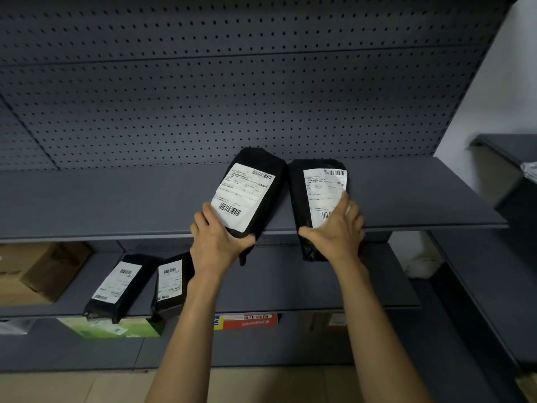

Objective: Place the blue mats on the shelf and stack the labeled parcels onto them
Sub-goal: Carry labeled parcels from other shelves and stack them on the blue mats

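Parcels, count: four black parcels in view, two in the hands and two on the lower shelf.
Hands, count: two, both bare and both raised to the upper shelf.
Left grip: clamped round the near end of the left held parcel, thumb at its left edge and fingers curled under it.
Right grip: clamped on the near end of the right held parcel, thumb hooked round its left side and fingers spread over its label.
Held parcels, place: both lie over the upper shelf, near ends overhanging its front edge. The left one is tilted to the right. Their far corners are just beside each other; whether they touch I cannot tell.
Lower parcels: the first lower parcel and the second lower parcel lie side by side at the left, overhanging the lower shelf's front edge.
Parcel look: slim, oblong, wrapped in black plastic, each with one white label printed with barcodes and small text too fine to read.
Surroundings: grey pegboard panel behind the shelves; cardboard box on the lower shelf at far left; green box and red-and-blue box below.
In the way: the left forearm crosses in front of the second lower parcel's right edge.
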### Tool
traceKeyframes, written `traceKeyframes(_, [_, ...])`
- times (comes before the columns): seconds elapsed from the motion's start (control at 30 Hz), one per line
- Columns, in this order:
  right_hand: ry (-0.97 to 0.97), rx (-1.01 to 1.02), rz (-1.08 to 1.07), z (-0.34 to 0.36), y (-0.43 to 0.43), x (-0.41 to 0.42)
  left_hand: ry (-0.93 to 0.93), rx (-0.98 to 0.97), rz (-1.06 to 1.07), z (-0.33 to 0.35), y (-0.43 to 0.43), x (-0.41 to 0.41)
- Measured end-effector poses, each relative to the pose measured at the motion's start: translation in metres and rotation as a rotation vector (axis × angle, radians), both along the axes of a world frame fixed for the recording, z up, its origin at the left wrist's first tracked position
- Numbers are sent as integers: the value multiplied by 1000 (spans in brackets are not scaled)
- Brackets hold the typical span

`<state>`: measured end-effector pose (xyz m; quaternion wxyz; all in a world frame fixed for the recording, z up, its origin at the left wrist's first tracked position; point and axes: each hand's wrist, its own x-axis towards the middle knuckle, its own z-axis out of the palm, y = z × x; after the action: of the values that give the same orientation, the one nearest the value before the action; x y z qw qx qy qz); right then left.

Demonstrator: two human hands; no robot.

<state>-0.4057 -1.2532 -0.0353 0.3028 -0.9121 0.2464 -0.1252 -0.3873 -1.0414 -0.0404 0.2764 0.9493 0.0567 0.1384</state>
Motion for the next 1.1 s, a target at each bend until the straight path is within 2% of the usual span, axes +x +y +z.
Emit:
traceKeyframes(0.13, [-125,-5,-9,-11,30,-22,-152,-1,6,-13,21,-23])
traceKeyframes(0.3, [-264,5,70,-5,80,-26,-220,-20,99,-11,82,-41])
traceKeyframes(0.6, [-345,21,256,8,213,-23,-294,-79,294,-3,213,-72])
traceKeyframes(0.8, [-364,56,412,14,342,-15,-360,-96,450,6,336,-96])
traceKeyframes(1.1, [-426,166,724,20,608,-17,-464,-41,726,20,567,-159])
